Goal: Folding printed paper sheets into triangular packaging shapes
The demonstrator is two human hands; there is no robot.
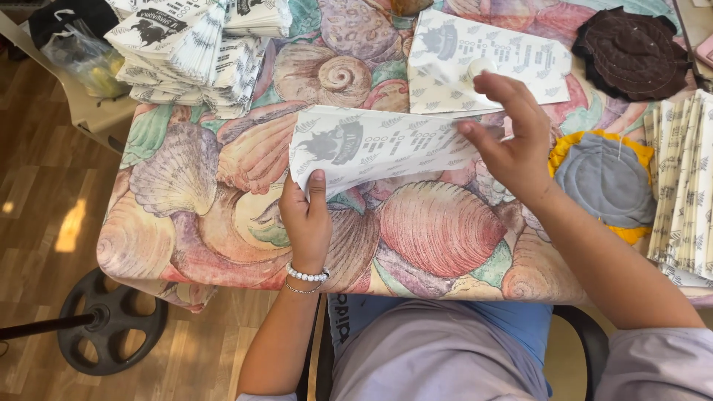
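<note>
Printed paper bag point(382, 145) held flat just above the shell-patterned desk point(438, 230).
Left hand point(306, 219) pinches its near corner; right hand point(512, 137), fingers spread, presses its far end. Judged light, thin, easily creased: best gripped at edges.

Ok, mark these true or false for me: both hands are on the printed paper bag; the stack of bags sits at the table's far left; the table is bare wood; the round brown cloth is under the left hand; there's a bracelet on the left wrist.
1. Both hands are on the paper bag. True: the left hand pinches its near edge and the right hand is at its right end.
2. The stack of bags sits far left. True.
3. The table is bare wood. False: a shell-print cloth covers it.
4. The brown cloth is under the left hand. False: it lies at the far right corner, untouched.
5. A bracelet is on the left wrist. True.
</note>
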